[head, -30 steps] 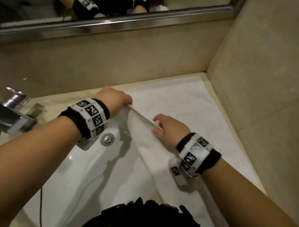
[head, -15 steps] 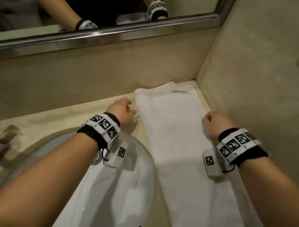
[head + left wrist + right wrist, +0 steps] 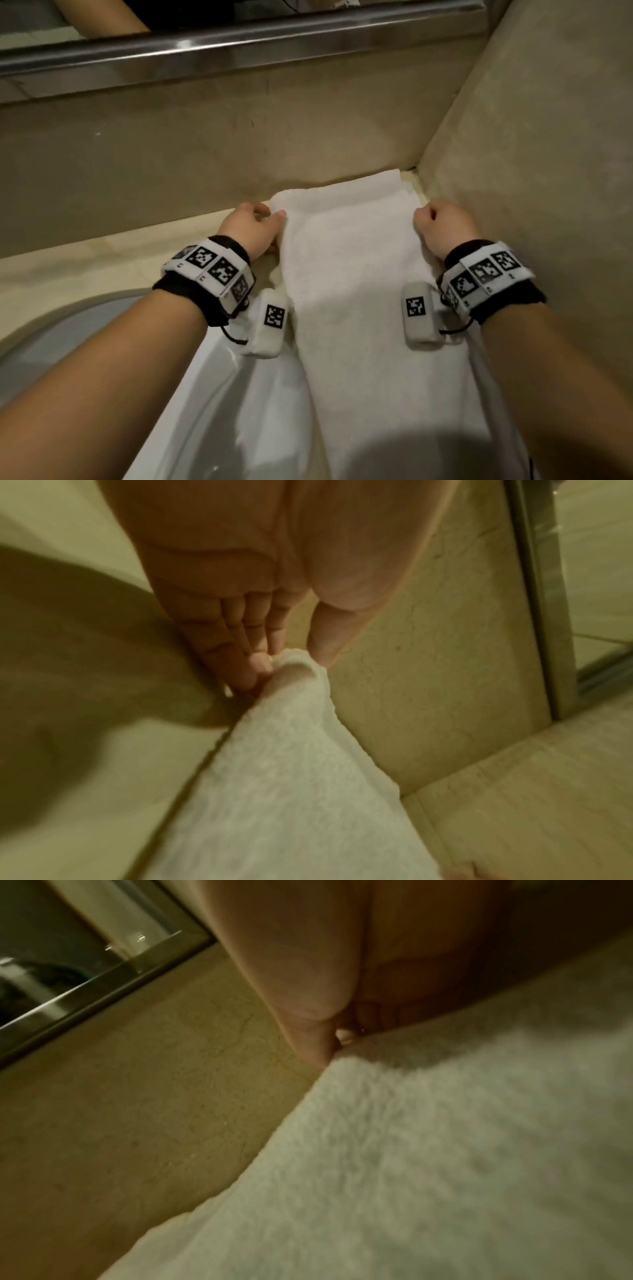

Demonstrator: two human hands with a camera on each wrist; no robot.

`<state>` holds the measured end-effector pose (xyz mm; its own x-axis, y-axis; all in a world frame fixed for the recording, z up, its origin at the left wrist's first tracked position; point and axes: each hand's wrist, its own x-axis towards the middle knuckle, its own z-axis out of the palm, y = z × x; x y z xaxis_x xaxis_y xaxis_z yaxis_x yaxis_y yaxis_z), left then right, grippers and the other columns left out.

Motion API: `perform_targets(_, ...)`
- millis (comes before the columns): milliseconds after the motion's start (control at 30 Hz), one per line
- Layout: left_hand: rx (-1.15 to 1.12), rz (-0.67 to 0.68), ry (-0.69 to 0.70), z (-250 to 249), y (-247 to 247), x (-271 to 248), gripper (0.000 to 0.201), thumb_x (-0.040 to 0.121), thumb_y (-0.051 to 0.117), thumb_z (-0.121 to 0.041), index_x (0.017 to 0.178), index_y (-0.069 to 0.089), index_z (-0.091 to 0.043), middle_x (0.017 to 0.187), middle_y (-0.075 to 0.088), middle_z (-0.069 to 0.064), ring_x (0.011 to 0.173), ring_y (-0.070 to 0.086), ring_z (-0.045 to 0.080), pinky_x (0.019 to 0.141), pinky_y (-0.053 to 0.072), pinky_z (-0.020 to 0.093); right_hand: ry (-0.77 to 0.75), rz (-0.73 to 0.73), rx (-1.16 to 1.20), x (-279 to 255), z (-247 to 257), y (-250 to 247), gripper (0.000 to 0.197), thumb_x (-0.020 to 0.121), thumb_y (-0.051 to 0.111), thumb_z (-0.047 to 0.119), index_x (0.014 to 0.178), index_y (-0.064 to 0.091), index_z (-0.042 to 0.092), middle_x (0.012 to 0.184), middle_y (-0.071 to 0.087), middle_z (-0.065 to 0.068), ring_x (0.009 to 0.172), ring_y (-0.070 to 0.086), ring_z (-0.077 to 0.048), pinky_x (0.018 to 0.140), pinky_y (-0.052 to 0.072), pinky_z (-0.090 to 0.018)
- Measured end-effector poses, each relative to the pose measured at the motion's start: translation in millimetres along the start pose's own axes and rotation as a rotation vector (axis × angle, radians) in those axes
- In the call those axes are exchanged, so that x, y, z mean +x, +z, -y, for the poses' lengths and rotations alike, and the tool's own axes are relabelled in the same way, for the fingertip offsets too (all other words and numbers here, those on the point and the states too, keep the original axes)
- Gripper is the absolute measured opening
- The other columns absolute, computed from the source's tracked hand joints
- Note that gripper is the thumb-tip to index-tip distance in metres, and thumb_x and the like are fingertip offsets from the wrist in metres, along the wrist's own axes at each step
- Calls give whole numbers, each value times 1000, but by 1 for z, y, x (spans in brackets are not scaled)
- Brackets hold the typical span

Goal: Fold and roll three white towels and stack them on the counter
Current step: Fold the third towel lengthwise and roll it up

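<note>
Lying lengthwise on the beige counter point(image 3: 85, 274), a white towel point(image 3: 359, 308) folded into a long strip runs from the corner by the back wall toward the person, just right of the white sink point(image 3: 212, 394). In the head view, the left hand point(image 3: 251, 228) pinches the strip's far left corner with thumb on top, while the right hand point(image 3: 442, 224), fingers curled into a fist, grips the far right edge beside the side wall point(image 3: 531, 171). Both wrists wear black bands with printed markers. A mirror frame point(image 3: 239, 48) crosses above.

From the left wrist, the fingers point(image 3: 236, 642) and thumb nip a raised towel point(image 3: 291, 777) corner just off the counter.

From the right wrist, the thumb point(image 3: 308, 1031) and curled fingertips clamp the towel point(image 3: 428, 1150) edge; the picture is blurred.
</note>
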<state>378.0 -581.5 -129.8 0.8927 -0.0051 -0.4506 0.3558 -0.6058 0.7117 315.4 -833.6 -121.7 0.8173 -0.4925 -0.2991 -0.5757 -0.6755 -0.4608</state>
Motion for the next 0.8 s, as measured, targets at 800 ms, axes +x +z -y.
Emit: perform_targets(800,326,45,117,-10,-11,10,16,89,50,-27,91,49,-11,91,60,13,90,58,31,70,40,30,20,18,-101,9,11,8,35,92,47,15,126,45,7,128,54,-15,115,51,-33,90,40,-31)
